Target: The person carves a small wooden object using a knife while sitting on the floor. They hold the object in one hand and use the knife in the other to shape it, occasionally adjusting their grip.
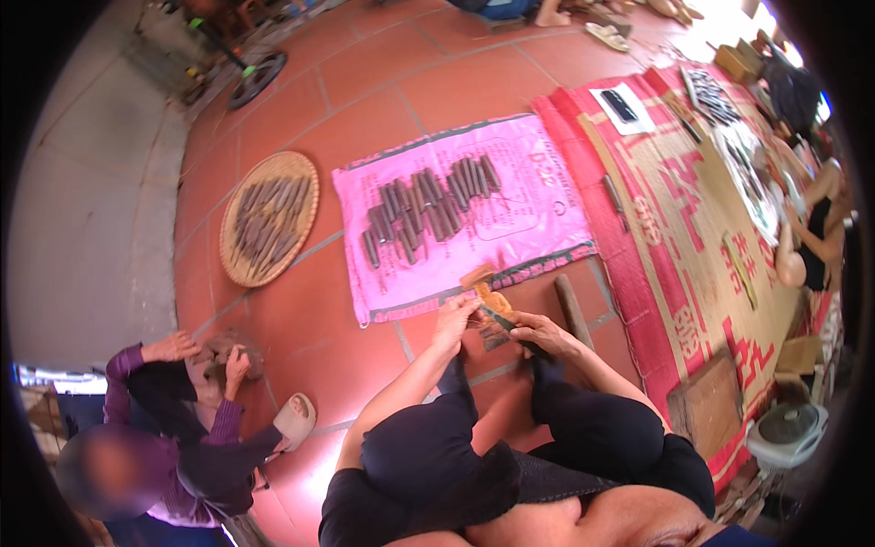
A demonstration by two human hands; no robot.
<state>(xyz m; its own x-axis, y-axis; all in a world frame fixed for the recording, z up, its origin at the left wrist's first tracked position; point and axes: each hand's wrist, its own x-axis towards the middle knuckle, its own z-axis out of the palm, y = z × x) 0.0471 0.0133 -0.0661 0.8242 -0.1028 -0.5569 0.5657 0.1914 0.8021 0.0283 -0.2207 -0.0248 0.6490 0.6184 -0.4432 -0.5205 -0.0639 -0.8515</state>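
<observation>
The red tiled floor [383,68] is partly covered by a pink sheet [547,219], with a round basket [234,262] set beside it. Near the sheet's near edge, a dark narrow strip [498,317] is grasped by the fingers of the right hand [541,334], just beside a smaller-looking orange block [494,301]; what is gripped by the left hand's curled fingers [469,307] cannot be told.
</observation>
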